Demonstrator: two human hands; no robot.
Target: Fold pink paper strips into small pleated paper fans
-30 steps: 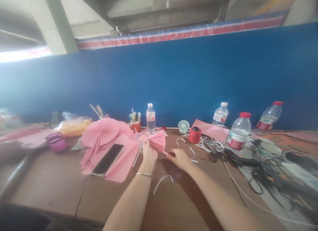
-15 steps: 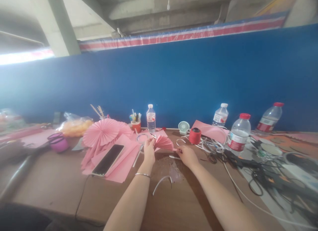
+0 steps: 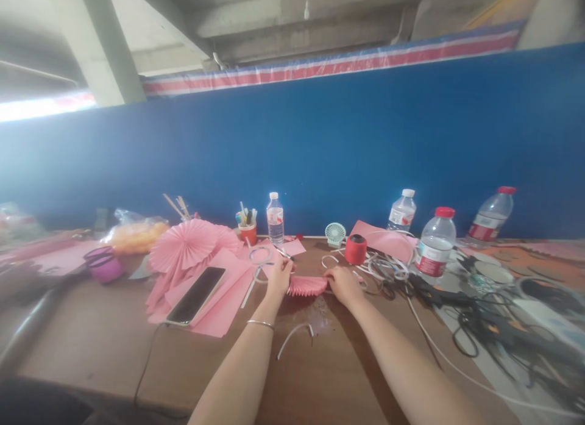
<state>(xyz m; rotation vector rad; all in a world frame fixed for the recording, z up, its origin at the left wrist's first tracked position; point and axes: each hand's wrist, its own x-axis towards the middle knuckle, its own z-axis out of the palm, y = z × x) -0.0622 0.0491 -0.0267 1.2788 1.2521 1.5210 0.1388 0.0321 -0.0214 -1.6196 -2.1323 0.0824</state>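
1. Landmark: phone [image 3: 196,296], screen up, lying on pink sheets [image 3: 226,302] on the brown table [image 3: 105,346].
2. Pleated pink paper [image 3: 308,285]: right of the phone, spanning the gap between both hands, folds hanging toward the wearer. Can't tell whether it touches the table.
3. Left hand [image 3: 278,278]: right of the phone, fingers clamped on the paper's left end. Silver bangle [image 3: 261,322] on the wrist.
4. Right hand [image 3: 343,285]: farther right of the phone, fingers pinched on the paper's right end; exact fingertip contact partly hidden.
5. Pink rosette [image 3: 185,245]: just beyond the phone, slightly left.
6. Red cup [image 3: 248,234] with pens: beyond the phone, to the right. White-capped bottle [image 3: 275,221] next in line, farther right.
7. Red cylinder [image 3: 355,251] and small fan [image 3: 335,233]: side by side, well right of the phone and beyond it.
8. Curved white strip [image 3: 292,335]: right of the phone, nearer the wearer.
9. Purple container [image 3: 104,268]: left of the phone, farther back.
10. Tangled cables [image 3: 478,315]: far right of the phone.
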